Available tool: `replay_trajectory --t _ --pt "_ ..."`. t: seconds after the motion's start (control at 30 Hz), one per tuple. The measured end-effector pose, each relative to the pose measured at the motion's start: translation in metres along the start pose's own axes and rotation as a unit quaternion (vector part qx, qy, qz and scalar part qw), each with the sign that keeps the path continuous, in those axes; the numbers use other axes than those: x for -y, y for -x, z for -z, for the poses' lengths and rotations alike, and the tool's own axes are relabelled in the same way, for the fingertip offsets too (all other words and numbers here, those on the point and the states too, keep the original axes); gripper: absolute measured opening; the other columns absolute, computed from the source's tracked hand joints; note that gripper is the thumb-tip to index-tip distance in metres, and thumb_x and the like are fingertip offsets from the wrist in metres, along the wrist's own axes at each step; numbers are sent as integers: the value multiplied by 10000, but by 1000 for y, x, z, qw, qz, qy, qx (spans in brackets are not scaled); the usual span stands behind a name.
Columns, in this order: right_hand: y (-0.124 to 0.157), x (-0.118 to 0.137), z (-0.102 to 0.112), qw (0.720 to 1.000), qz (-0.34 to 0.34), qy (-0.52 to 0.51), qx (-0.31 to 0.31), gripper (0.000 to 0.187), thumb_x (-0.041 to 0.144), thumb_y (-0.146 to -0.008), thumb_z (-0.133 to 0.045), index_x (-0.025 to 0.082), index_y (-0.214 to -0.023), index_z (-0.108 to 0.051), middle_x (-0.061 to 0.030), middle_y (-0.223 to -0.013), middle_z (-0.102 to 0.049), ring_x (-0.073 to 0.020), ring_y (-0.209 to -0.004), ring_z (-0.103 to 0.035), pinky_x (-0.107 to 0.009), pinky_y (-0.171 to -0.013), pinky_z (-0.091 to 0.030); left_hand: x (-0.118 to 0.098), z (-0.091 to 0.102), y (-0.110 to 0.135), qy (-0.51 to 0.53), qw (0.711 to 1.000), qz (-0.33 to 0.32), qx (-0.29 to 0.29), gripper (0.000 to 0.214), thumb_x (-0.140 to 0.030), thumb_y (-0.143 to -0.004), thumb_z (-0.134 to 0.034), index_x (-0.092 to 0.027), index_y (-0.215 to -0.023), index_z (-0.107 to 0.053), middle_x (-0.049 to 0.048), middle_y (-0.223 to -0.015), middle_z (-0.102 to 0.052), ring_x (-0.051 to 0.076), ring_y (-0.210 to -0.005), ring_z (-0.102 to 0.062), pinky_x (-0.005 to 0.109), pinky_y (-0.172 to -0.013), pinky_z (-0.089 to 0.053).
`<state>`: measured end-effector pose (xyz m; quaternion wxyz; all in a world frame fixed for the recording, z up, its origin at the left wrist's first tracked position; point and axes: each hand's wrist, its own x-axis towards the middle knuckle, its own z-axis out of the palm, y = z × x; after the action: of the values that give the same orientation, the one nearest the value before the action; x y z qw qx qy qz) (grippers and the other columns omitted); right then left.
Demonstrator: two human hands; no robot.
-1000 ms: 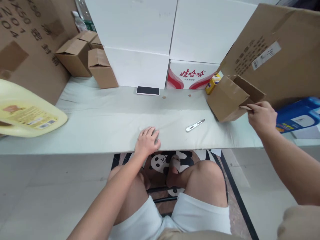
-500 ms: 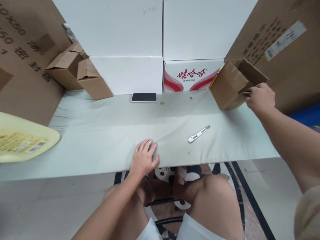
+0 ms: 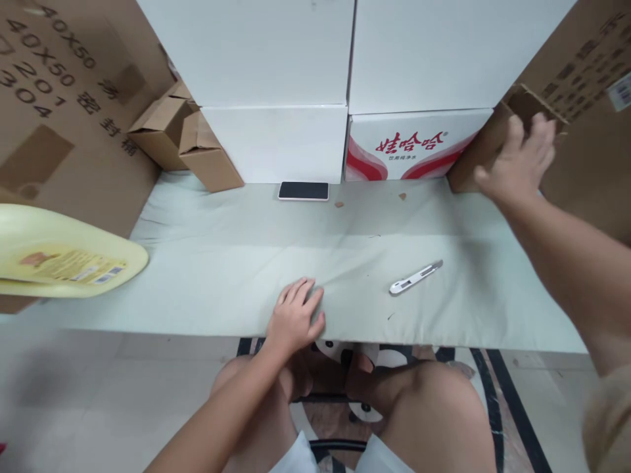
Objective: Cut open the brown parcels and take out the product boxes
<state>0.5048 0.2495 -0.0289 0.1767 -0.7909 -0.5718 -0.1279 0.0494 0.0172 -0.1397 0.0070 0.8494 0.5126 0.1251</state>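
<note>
My left hand (image 3: 298,316) lies flat near the front edge of the cloth-covered table (image 3: 231,263), fingers spread and nothing in it. My right hand (image 3: 518,161) is raised at the far right, its fingers apart, in front of a small open-topped cardboard box (image 3: 476,157). It hides much of that box, and I cannot tell whether it touches it. A white utility knife (image 3: 415,278) lies on the cloth between my two hands, nearer the right side. Two small brown scraps (image 3: 338,204) rest farther back.
White cartons (image 3: 276,144) stand stacked along the back, one with red lettering (image 3: 411,142). Before them lies a phone (image 3: 303,191). Small closed cardboard boxes (image 3: 210,151) stand back left, and a pale yellow bottle (image 3: 73,253) lies at the left. Large cartons (image 3: 83,131) flank both sides.
My right hand has let go of the small cardboard box's edge and opened. The box now stands farther back, against the lettered carton. The view has shifted slightly; my left hand stays on the table.
</note>
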Motion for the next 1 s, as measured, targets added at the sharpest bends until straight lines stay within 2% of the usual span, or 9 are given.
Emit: replay_trajectory --t 0.17,0.27,0.33,0.5,0.57,0.63,0.73,0.87,1.0 --pt "172 61 -23 948 246 -201 11 681 323 -859 -654 74 -1457 -446 -286 -1464 -498 -337 -1436 -438 -500 -1174 -380 -5 3 0 25 999 14 24 475 -355 -902 -575 -191 -1341 -658 144 -1447 -618 325 -1384 -541 494 -1160 -445" --pt "276 105 -26 913 305 -263 61 488 345 -954 -532 137 -1395 -506 -230 -1414 -567 -307 -1339 -544 -493 -1109 -469 -8 2 4 39 999 21 24 480 -369 -907 -589 -177 -1342 -652 155 -1460 -603 332 -1401 -522 503 -1178 -428" --pt "316 128 -23 909 332 -235 87 420 345 -978 -501 158 -1349 -564 -196 -1396 -599 -316 -1308 -566 -501 -1089 -476 -12 0 6 62 998 28 16 474 -371 -905 -605 -171 -1332 -655 158 -1464 -597 342 -1410 -511 518 -1190 -411" --pt "331 147 -16 926 330 -139 118 384 342 -985 -488 152 -1286 -631 -161 -1365 -634 -324 -1242 -593 -488 -1039 -469 14 10 -15 263 959 104 21 266 -296 -920 -610 -193 -1143 -711 92 -1231 -719 230 -1165 -666 393 -1044 -528" --pt "328 147 -14 929 329 -118 118 382 343 -983 -488 152 -1281 -632 -154 -1358 -637 -319 -1233 -594 -478 -1031 -460 53 28 -40 332 930 158 -10 197 -213 -906 -617 -201 -1085 -698 55 -1127 -726 157 -984 -682 280 -836 -554" --pt "327 148 -14 930 332 -112 112 369 338 -978 -496 157 -1269 -633 -148 -1342 -644 -311 -1230 -596 -466 -1025 -450 107 54 -71 312 901 287 -94 107 -181 -935 -575 -188 -983 -670 1 -870 -686 122 -774 -627 249 -724 -495" --pt "328 152 -12 931 335 -113 94 334 318 -966 -515 160 -1231 -642 -141 -1297 -666 -302 -1228 -601 -445 -1002 -444 189 97 -120 264 883 357 -151 299 -243 -1038 -430 -168 -790 -580 1 -725 -545 145 -789 -554 301 -843 -443" --pt "327 156 -11 931 338 -113 79 301 290 -939 -544 165 -1193 -647 -126 -1282 -678 -292 -1235 -603 -428 -1001 -437 255 129 -173 151 851 435 -253 357 -269 -850 -795 -167 -1037 -508 44 -1099 -545 197 -1141 -510 400 -1141 -322" --pt "323 158 -10 930 336 -120 89 310 281 -933 -538 165 -1203 -637 -122 -1297 -675 -280 -1265 -593 -420 -1038 -422 265 123 -211 186 832 455 -257 839 -245 -784 -868 -171 -1388 -291 135 -1447 -353 276 -1417 -374 443 -1246 -216"
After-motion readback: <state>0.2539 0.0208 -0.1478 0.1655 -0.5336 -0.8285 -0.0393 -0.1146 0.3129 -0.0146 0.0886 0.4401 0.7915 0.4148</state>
